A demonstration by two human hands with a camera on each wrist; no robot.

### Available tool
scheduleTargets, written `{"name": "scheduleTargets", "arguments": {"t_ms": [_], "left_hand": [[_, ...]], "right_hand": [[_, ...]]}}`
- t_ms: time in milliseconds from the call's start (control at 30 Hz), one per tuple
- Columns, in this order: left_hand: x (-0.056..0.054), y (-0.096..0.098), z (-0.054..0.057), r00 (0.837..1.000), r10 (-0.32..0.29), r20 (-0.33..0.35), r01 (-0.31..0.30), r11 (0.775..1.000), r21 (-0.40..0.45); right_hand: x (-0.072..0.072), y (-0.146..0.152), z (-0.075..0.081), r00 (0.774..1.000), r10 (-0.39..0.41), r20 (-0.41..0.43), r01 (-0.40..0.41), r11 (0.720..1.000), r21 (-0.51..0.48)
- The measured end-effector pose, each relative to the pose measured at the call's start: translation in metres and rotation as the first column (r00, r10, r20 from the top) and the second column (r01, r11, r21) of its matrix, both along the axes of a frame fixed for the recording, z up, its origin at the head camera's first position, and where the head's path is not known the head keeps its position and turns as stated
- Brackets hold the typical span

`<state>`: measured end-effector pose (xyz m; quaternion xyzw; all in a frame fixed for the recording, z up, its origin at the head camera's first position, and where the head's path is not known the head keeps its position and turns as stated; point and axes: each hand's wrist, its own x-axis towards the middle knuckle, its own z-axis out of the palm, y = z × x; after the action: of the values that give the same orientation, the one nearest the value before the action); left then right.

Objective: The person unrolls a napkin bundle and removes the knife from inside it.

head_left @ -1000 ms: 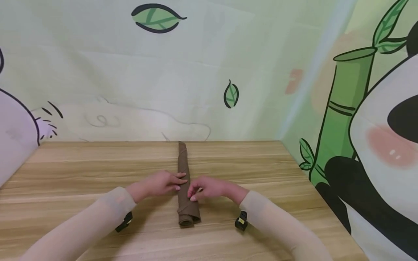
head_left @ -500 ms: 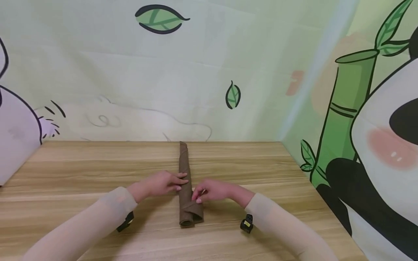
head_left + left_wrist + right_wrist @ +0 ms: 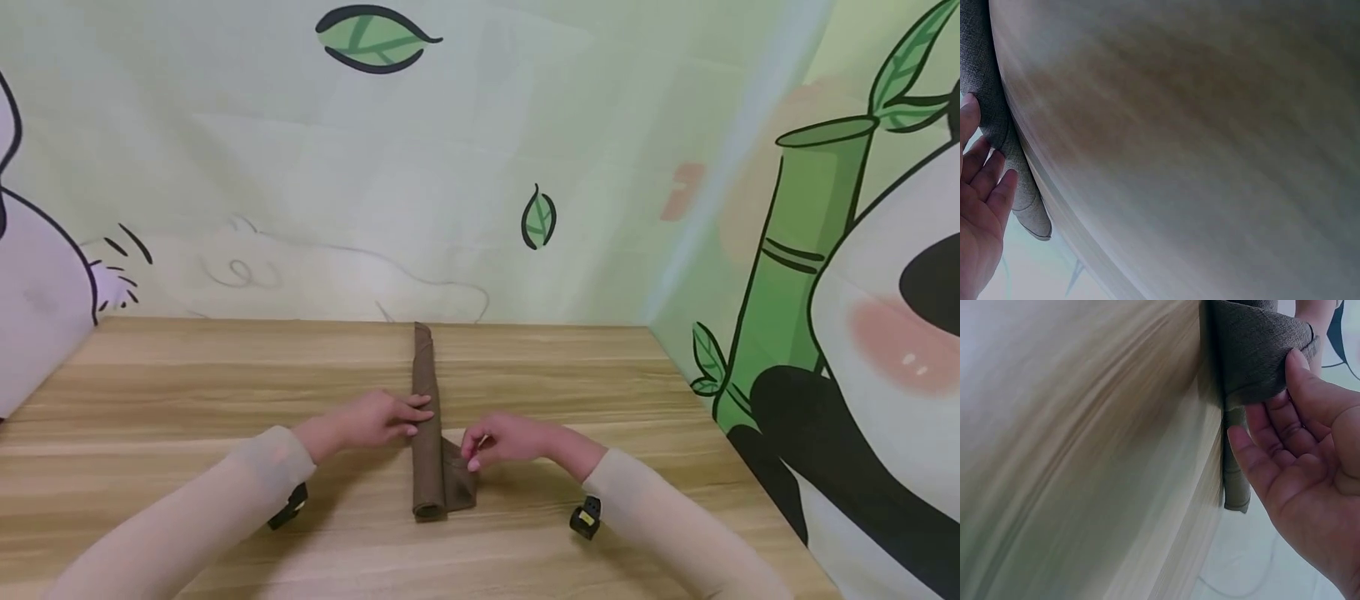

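Brown cloth roll [image 3: 427, 475] on the wood-grain table [image 3: 202, 383], around the middle, pointing away from me; far end at the table's back edge, near end showing the coil.

My left hand [image 3: 366, 419] is on the roll's left side, about midway along. Fingers fairly straight, grip loose, 2 fingertips resting on top of the cloth.

My right hand [image 3: 506, 438] is on the right side, closer to my end. Narrow pinch, thumb and fingers holding a loose flap [image 3: 457, 485] of the same cloth. Flap sticks out right from the roll's near part. Right wrist view: thumb on the flap's edge, fingers curled, partly hidden behind it.

Pale sleeves [image 3: 180, 510] on both my arms, 1 black wrist device [image 3: 586, 518] under each cuff. Back wall [image 3: 420, 158] pale green, 2 printed leaves [image 3: 371, 40]. Right side: printed bamboo stalk [image 3: 787, 292] and panda [image 3: 870, 267].
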<state>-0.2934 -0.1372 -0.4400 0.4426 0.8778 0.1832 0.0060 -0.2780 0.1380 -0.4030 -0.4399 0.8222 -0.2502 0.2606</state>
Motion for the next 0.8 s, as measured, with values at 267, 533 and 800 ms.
{"name": "scheduleTargets", "arguments": {"t_ms": [267,533,800], "left_hand": [[0.000,0.000,0.003,0.999,-0.022,-0.030,0.023,1.000,0.006],[0.001,0.000,0.005,0.999,-0.026,-0.048,0.025,1.000,-0.012],[0.002,0.002,0.004,0.999,-0.014,-0.042,0.013,1.000,-0.024]], "right_hand": [[0.006,0.020,0.007,1.000,-0.019,-0.018,0.019,1.000,0.005],[0.018,0.035,0.000,0.985,-0.054,-0.164,0.070,0.994,0.090],[0.033,0.041,0.002,0.927,0.082,-0.366,-0.026,0.987,0.156]]}}
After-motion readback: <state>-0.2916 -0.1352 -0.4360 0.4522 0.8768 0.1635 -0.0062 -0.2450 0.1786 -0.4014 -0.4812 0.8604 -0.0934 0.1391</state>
